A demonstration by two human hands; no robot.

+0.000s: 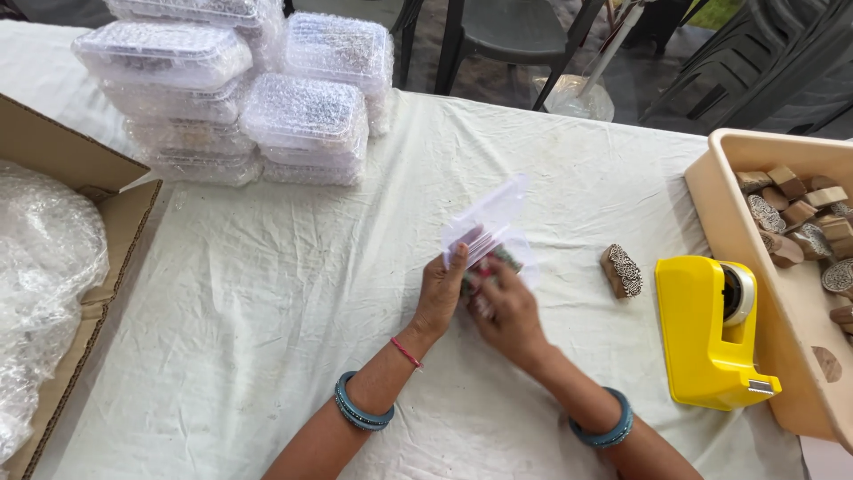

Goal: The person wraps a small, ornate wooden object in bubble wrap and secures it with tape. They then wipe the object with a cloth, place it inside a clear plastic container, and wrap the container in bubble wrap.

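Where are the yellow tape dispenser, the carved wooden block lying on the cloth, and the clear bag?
Tape dispenser (702, 333), head view, yellow side.
Wooden block (621, 270), head view, carved face.
Clear bag (487, 218), head view, upper flap.

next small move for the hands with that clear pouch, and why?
Probably push the patterned block deeper into the clear plastic pouch. The left hand pinches the pouch at its mouth, the right hand is at the opening, blurred, and the block shows only partly through the plastic, so it seems not fully seated.
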